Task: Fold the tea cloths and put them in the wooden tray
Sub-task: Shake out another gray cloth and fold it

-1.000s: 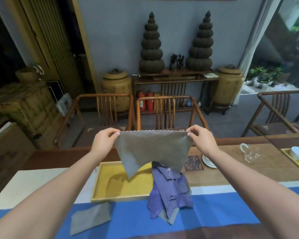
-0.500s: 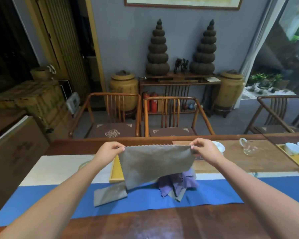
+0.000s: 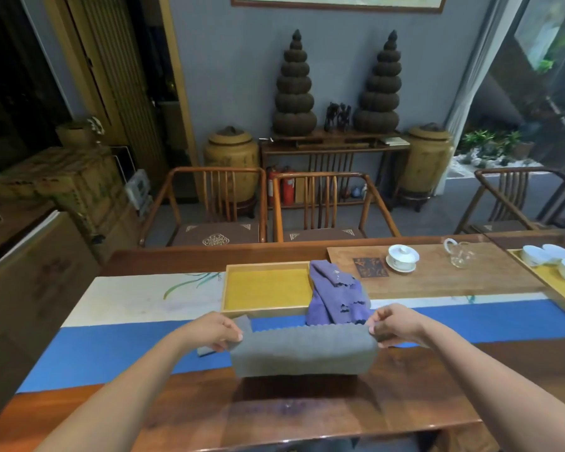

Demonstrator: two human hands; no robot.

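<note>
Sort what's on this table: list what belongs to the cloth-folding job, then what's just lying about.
Job:
grey cloth, pinched at its corners by left hand and right hand
purple cloth, unfolded
wooden tray
second grey cloth, mostly hidden

Lying about:
lidded cup
glass pitcher
white cups

A grey cloth (image 3: 304, 352) lies doubled over on the table; crumpled purple cloths (image 3: 335, 296) overlap the yellow-lined wooden tray (image 3: 265, 309).
</note>
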